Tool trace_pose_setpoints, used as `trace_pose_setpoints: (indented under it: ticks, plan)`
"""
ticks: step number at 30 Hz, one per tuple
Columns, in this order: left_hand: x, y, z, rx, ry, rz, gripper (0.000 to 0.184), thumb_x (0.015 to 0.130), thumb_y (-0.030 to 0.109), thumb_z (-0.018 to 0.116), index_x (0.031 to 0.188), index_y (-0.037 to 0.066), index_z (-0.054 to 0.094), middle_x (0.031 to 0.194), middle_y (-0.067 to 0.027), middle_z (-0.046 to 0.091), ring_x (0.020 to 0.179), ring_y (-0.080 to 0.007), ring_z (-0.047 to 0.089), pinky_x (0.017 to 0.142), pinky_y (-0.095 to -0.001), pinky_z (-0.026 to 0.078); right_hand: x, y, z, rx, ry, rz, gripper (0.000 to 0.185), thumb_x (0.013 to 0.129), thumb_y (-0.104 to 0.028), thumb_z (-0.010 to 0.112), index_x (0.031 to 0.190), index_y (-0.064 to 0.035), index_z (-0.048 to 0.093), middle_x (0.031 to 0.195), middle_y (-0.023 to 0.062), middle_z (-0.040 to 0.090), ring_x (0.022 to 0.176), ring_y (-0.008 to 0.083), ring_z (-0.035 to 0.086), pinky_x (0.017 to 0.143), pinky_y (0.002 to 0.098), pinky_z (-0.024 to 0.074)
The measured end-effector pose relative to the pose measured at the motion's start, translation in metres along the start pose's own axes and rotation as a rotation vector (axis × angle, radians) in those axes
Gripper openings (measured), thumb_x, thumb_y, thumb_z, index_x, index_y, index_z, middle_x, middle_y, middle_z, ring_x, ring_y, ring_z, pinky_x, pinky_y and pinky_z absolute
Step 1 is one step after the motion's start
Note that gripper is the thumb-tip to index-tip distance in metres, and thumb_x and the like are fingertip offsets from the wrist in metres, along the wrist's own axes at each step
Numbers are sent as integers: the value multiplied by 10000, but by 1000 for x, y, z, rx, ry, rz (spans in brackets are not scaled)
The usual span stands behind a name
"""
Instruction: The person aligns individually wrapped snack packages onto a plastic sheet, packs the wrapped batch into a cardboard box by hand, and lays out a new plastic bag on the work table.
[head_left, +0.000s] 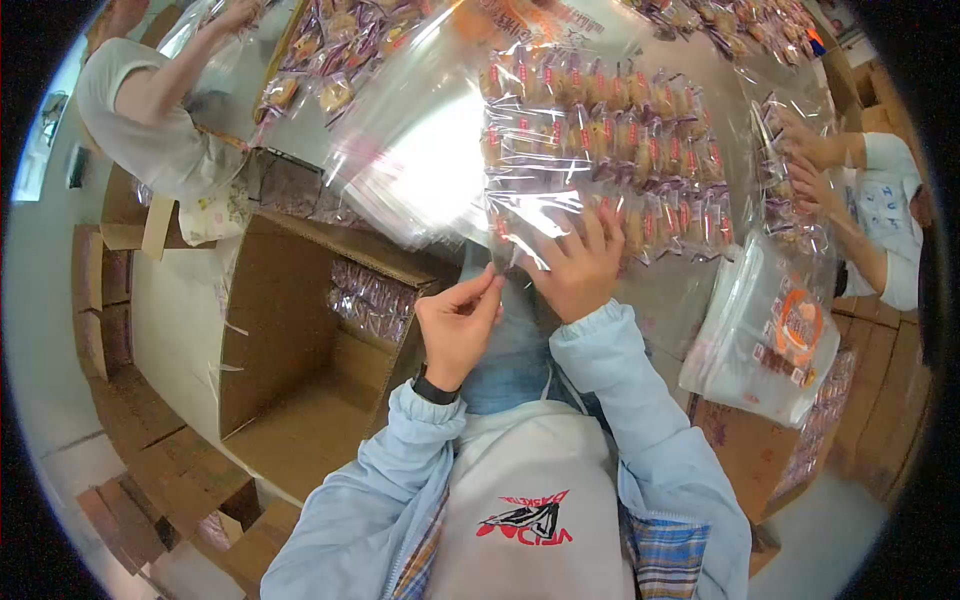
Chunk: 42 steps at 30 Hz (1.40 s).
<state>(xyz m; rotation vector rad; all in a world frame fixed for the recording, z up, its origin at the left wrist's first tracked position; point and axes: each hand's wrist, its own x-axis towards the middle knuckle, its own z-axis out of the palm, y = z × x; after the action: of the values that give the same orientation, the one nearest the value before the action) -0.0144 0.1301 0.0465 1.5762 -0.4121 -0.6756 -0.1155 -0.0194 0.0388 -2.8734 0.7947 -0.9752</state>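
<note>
A large clear plastic bag (510, 160) lies before me with rows of individually wrapped snacks (640, 140) in it. My left hand (458, 322), with a black band at its wrist, pinches the near left corner of this bag between thumb and fingers. Spread fingers of my right hand (580, 268) rest on the bag's near edge, beside the closest row of snacks. To the left, a stack of flat clear bags (400, 165) lies on the table, shining with glare.
An open cardboard box (290, 340) stands at the left below the table, with wrapped snacks inside. Printed plastic bags (770, 335) hang over the right edge. Co-workers are at the upper left (150, 110) and right (870, 200). Loose snacks (335, 90) lie farther back.
</note>
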Motion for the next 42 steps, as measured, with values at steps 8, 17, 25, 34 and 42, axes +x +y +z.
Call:
trace_pose_setpoints:
  ticks: [8, 17, 25, 34, 42]
  plan:
    - [1, -15, -13, 143, 29, 61, 178, 932, 41, 770, 1098, -21, 775, 831, -24, 740, 654, -53, 609, 577, -217, 495, 11, 3, 4, 131, -14, 40, 579, 746, -274, 840, 1300, -171, 706, 1277, 66, 695, 1357, 330, 533, 1173, 574, 339]
    - [-42, 1, 28, 529, -241, 976, 248, 743, 27, 825, 970, 60, 730, 937, -79, 706, 902, -294, 657, 808, -388, 526, -14, 102, -84, -61, -339, 54, 867, 750, -298, 823, 1518, -84, 484, 1563, 200, 453, 1447, 397, 413, 1194, 543, 328]
    - [21, -33, 109, 697, -144, 1095, 437, 815, 67, 755, 1247, 84, 686, 1345, -93, 653, 1273, -326, 582, 1055, -501, 441, -27, 123, -48, 59, -63, 47, 727, 781, -176, 765, 1470, -109, 545, 1508, 203, 532, 1365, 416, 520, 1155, 549, 376]
    - [28, -28, 121, 893, 56, 1073, 560, 814, 155, 767, 1361, 119, 654, 1439, -64, 602, 1360, -311, 508, 1134, -514, 315, -21, 116, -32, -111, -14, 122, 498, 859, -84, 663, 1352, -148, 679, 1399, 180, 636, 1251, 330, 628, 1034, 449, 456]
    - [45, -16, 124, 1031, -51, 845, 509, 738, 190, 760, 1243, 171, 704, 1393, -84, 592, 1315, -337, 512, 1156, -657, 250, -8, 99, -80, -210, -198, 134, 629, 857, -305, 746, 1444, -139, 591, 1478, 177, 559, 1421, 378, 449, 1184, 528, 328]
